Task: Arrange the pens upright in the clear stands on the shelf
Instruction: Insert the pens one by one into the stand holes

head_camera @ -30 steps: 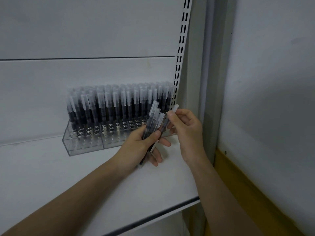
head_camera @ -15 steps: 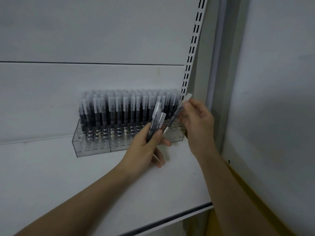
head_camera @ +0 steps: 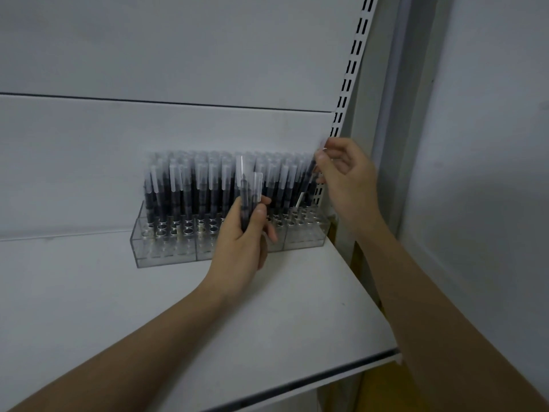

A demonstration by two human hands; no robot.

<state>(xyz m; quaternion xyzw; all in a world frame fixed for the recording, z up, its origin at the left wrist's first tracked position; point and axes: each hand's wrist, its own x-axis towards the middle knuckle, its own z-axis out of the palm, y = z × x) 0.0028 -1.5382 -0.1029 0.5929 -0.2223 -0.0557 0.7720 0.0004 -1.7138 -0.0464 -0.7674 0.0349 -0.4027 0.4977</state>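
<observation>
Up close, the left hand (head_camera: 243,233) grips a small bundle of pens (head_camera: 251,194) upright before the clear stands (head_camera: 166,245). Meanwhile the right hand (head_camera: 347,179) pinches one pen (head_camera: 309,176) at the stands' right end on the shelf (head_camera: 267,322).

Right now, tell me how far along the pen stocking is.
Mostly done: the back rows of the clear stands are packed with upright pens. In hand: the left hand holds a small bunch of pens, and the right hand pinches one pen at the stands' right end. Left: the held pens and the empty front holes.
</observation>
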